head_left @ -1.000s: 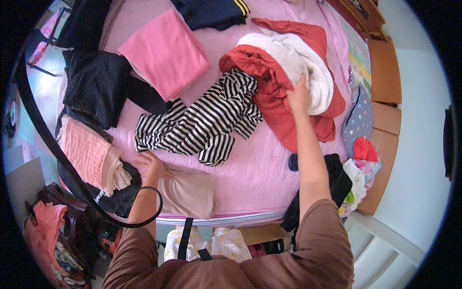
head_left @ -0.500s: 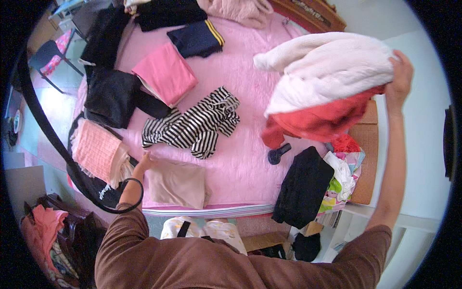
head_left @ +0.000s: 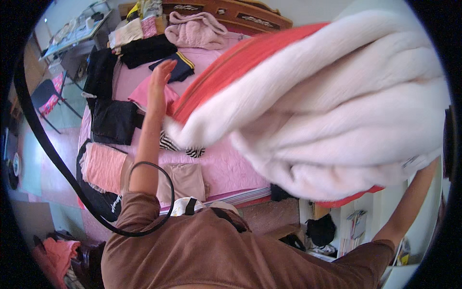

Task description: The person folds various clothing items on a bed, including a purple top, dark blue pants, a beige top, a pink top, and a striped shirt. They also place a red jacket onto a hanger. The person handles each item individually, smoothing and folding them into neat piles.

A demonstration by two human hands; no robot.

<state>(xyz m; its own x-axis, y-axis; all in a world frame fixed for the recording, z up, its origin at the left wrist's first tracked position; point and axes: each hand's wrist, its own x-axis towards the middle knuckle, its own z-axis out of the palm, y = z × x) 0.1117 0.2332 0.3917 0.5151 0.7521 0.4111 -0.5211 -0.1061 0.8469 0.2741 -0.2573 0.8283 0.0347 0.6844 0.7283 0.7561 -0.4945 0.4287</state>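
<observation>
A big red jacket with white fleecy lining [head_left: 327, 111] hangs in the air over the right of the bed, a zip running along its red edge. My right arm reaches up to its lower right side; the cloth covers that hand's fingers, though the jacket is held up there. My left hand [head_left: 164, 72] is raised with fingers stretched out and nothing in them. It is in front of a folded pink cloth [head_left: 139, 95] and a folded navy garment with yellow stripes [head_left: 180, 67]. A black-and-white striped top [head_left: 195, 151] shows partly below the jacket.
A pink-covered bed [head_left: 231, 168] carries black garments [head_left: 113, 123], a peach folded cloth [head_left: 103, 166], a beige folded cloth [head_left: 185, 180] and a pink fluffy garment [head_left: 197, 31]. A black cord [head_left: 53, 144] loops past my left arm. Shelves with books [head_left: 353, 229] stand right.
My right hand has lifted the jacket higher and nearer, so it now covers much of the bed. My left hand has left the beige cloth and risen forward, fingers spread.
</observation>
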